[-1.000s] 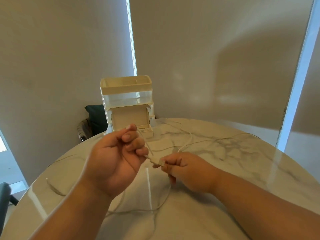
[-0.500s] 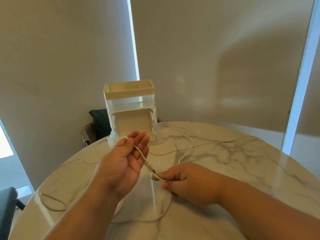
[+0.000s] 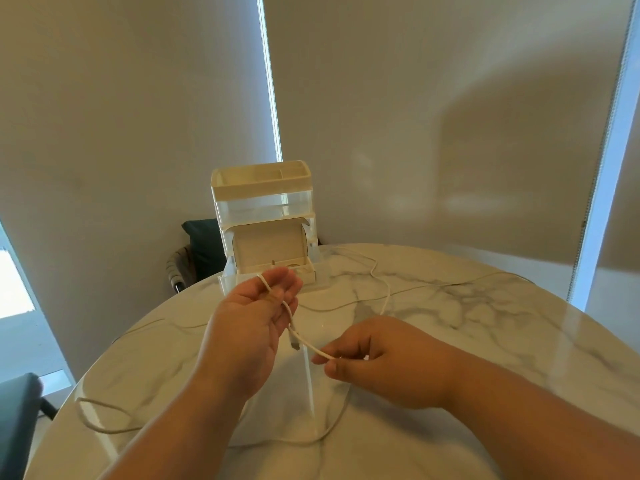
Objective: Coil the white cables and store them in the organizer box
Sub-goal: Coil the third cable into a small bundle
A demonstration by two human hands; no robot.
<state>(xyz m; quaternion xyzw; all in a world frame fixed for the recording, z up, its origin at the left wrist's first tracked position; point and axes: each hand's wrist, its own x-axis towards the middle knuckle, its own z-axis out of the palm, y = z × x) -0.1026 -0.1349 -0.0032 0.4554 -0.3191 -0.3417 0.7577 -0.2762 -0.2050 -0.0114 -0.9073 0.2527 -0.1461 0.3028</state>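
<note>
Marble-patterned and round, the table [image 3: 485, 341] carries everything, with pale blinds [image 3: 138, 133] behind it. Near its left edge a slack cable loop [image 3: 104, 430] lies uncoiled. Your left hand [image 3: 249, 320] is raised palm up with its fingers loosely straight, gripping nothing. The white cable [image 3: 306, 342] is draped across those fingers and hooked over a fingertip, with its plug [image 3: 295, 345] dangling just below. Beyond that hand, at the table's far edge, the organizer box [image 3: 263, 202] stands with a lower flap open. Your right hand [image 3: 377, 362] pinches the same cable between thumb and forefinger. A short run joins the two hands, and the rest drops to the table and curls back beneath your forearms. Another stretch of trailing cable [image 3: 388, 292] wanders toward the far right edge. You look to be at the very first wrap of the coil. The next move, as I judge it, is to carry the right hand round the left fingers, feeding slack evenly so the loops stack without twisting.
</note>
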